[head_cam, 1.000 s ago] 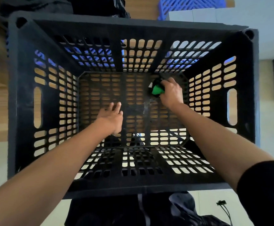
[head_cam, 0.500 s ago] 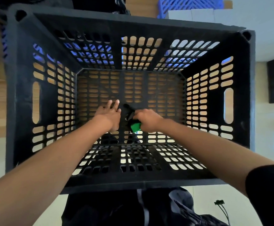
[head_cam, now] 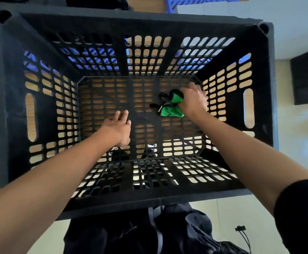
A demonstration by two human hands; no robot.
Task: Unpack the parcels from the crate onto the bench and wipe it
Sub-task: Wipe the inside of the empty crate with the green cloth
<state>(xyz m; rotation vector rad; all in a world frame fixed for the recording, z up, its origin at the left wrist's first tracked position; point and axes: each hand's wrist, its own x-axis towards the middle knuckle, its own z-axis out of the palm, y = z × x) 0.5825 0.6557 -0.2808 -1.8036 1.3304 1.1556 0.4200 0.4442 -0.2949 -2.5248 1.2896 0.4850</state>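
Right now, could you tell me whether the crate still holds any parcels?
Empty of parcels: the crate floor shows only the green cloth gripped by the right hand.

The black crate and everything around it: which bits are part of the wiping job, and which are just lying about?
Part of the job:
- black crate
- green and black cloth, gripped by the right hand
- left hand, flat on the crate floor

Just lying about:
- blue crate
- dark bag on the floor
- black cable
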